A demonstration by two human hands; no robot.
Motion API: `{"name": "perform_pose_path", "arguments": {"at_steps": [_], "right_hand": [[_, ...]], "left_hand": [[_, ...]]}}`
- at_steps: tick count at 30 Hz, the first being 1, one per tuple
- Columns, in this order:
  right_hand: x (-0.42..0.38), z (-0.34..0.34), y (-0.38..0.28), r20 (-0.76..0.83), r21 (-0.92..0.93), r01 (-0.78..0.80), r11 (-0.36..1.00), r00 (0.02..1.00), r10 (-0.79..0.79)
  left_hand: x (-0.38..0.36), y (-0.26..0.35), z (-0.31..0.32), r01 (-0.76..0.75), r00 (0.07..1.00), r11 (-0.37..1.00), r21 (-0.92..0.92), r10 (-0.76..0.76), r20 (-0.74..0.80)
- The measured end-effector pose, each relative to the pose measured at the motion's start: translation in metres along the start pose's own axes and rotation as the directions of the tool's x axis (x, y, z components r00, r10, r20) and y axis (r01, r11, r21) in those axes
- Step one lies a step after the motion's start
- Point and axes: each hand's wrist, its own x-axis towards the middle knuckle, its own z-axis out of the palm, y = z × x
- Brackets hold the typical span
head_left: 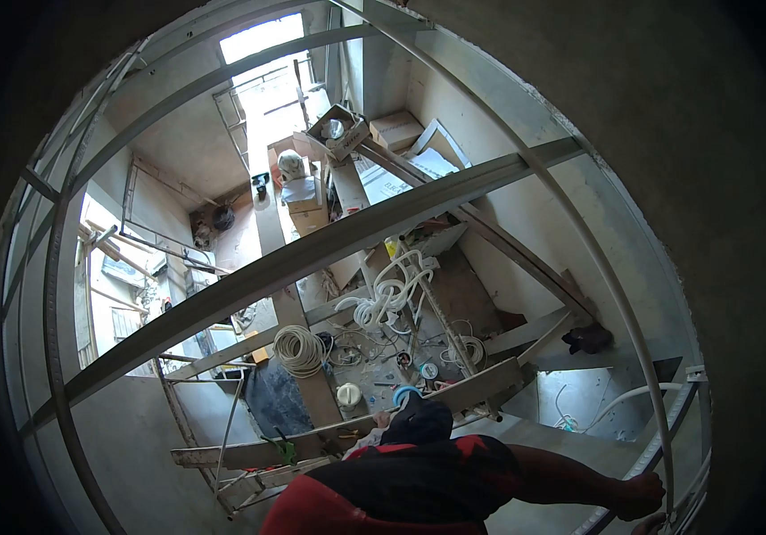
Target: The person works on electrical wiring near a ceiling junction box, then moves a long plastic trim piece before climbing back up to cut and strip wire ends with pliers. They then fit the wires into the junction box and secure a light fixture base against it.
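My right hand (640, 496) is at the lower right, at the end of an outstretched arm, with its fingers closed in a fist. What it holds, if anything, is hidden. Close beside it are a curved metal rod (653, 392) and a pale metal channel (666, 434) at the frame's edge. Just below, a small part of what looks like my left hand (649, 524) shows at the picture's bottom; its fingers are cut off from view. My red and black shirt (401, 486) fills the bottom middle.
A broad metal channel (312, 259) crosses overhead framing. Below are wooden planks (481, 385), a coiled cable (299, 350), tangled white hose (383, 303), a cream container (348, 395) and scattered tools. Cardboard boxes (396, 131) stand farther back. A dark animal-like shape (588, 338) is at the right.
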Motion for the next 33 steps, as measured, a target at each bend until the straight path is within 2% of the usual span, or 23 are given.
{"name": "perform_pose_path", "arguments": {"at_steps": [4,13,16,18,25,30,33], "right_hand": [[0.001,0.003,0.001,0.009,0.004,-0.009,1.0,1.0,0.009],[-0.001,-0.001,0.011,0.028,0.002,-0.013,1.0,1.0,0.013],[-0.002,-0.002,0.017,0.042,0.005,-0.016,1.0,0.999,0.015],[-0.001,-0.003,0.02,0.049,0.004,-0.019,1.0,0.999,0.019],[-0.005,0.0,0.029,0.063,0.019,-0.04,0.999,0.997,0.039],[-0.006,0.002,0.031,0.069,0.031,-0.053,0.998,0.996,0.051],[-0.008,0.002,0.033,0.075,0.032,-0.065,0.997,0.995,0.062]], "left_hand": [[0.0,0.0,0.0,-0.02,1.0,0.999,0.034,0.02,0.013],[-0.008,0.003,-0.023,-0.013,1.0,1.0,-0.022,0.014,0.006],[-0.011,0.004,-0.028,0.002,0.997,1.0,-0.012,-0.001,0.08],[-0.012,0.004,-0.028,-0.001,1.0,0.999,-0.035,0.002,0.01],[-0.013,0.005,-0.034,-0.012,1.0,1.0,-0.005,0.012,0.006],[-0.011,0.004,-0.04,-0.016,0.994,1.0,0.012,0.014,0.113],[-0.012,0.005,-0.036,-0.008,0.998,1.0,0.01,0.007,0.062]]}}
